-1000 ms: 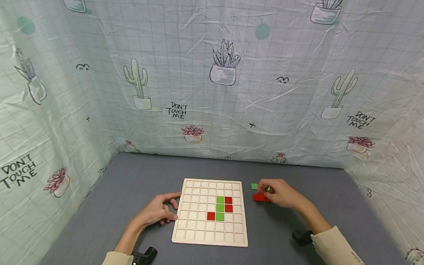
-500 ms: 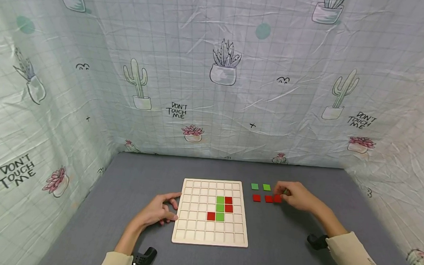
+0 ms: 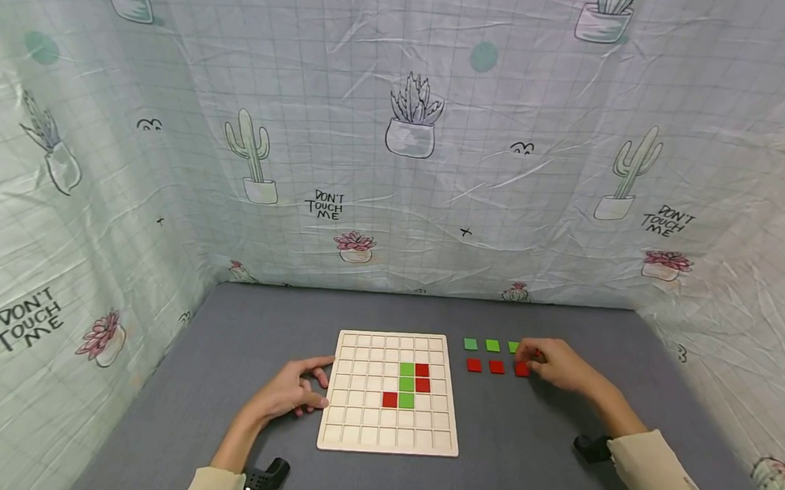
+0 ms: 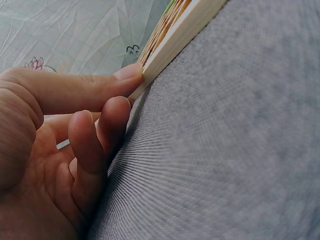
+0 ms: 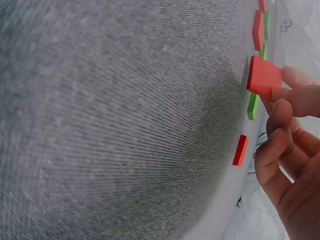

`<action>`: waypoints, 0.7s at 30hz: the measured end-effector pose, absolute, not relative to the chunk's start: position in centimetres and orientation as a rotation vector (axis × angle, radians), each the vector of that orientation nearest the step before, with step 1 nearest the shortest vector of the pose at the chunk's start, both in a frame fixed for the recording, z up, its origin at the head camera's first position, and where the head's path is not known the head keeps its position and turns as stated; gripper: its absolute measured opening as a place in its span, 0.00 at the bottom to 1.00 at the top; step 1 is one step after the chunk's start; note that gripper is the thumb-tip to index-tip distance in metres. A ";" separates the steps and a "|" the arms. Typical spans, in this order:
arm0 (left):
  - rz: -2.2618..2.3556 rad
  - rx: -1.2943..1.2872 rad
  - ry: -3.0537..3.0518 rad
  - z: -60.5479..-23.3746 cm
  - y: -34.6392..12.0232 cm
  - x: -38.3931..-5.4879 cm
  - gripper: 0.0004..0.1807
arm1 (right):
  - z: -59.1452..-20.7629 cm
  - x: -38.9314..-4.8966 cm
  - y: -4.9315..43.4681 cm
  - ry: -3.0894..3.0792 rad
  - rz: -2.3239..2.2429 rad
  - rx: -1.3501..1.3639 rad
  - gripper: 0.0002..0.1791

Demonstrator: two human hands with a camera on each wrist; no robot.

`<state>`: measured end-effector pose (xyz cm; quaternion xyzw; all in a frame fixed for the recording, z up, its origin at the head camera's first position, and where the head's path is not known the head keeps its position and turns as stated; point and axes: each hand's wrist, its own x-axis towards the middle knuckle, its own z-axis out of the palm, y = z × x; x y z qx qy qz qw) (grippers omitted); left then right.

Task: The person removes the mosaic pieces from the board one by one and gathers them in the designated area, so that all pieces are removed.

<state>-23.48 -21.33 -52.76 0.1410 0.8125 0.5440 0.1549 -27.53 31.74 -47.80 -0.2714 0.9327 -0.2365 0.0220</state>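
Observation:
A wooden grid board (image 3: 354, 437) lies flat on the table, with several green and red square tiles set in its cells, among them a green tile (image 3: 407, 384) and a red tile (image 3: 390, 400). My left hand (image 3: 292, 387) rests at the board's left edge, index finger and thumb spread apart along it; the left wrist view shows the thumb tip (image 4: 131, 72) against the wooden side. To the board's right, my right hand (image 3: 557, 362) pinches a red tile (image 5: 265, 77) between thumb and fingers, at the right end of a row of red tiles.
Loose green tiles (image 3: 492, 345) form a row behind loose red tiles (image 3: 496, 367), right of the board. Another red tile (image 5: 241, 150) lies beyond the right hand's fingers. A printed curtain (image 3: 407, 223) hangs round the grey table (image 3: 266, 320).
My right hand has moved right along the red tiles, which now lie spaced apart instead of bunched. A third green tile shows beside it. The left hand stays at the board's edge.

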 end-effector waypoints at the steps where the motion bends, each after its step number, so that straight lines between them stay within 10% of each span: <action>1: 1.557 0.403 2.331 -52.8 -21.3 -23.5 0.46 | -47.9 -27.6 31.8 2.893 -0.731 -0.839 0.13; 21: 1.564 0.398 2.327 -52.7 -21.3 -23.3 0.45 | -48.6 -27.6 31.5 2.881 -0.745 -0.757 0.14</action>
